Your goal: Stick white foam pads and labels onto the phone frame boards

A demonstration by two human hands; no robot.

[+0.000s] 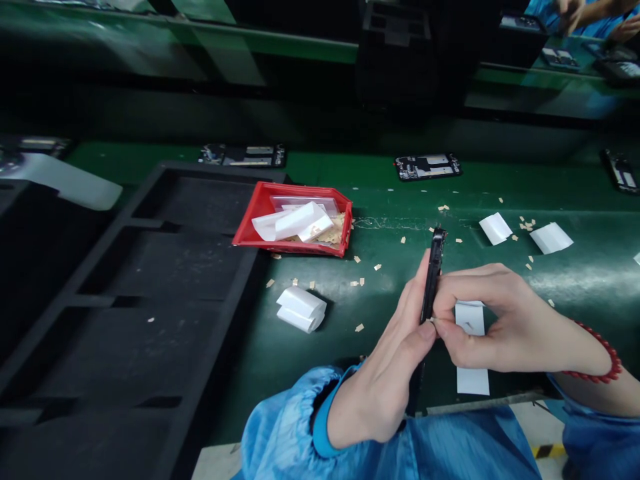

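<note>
The left hand [385, 373] grips a dark phone [433, 273] held on edge, upright above the green belt [575, 280], fingers wrapped around its lower part. The right hand [505, 327] is closed in a pinch at the phone's edge, thumb and forefinger meeting the left thumb there; what it pinches is too small to tell. A white strip [471, 353] lies on the belt just beneath the hands. A red bin [250, 223] with white scraps sits to the left, beside a black tray [150, 280]. Folded white papers [301, 309] lie near the bin, and more phones [427, 167] rest farther up the belt.
</note>
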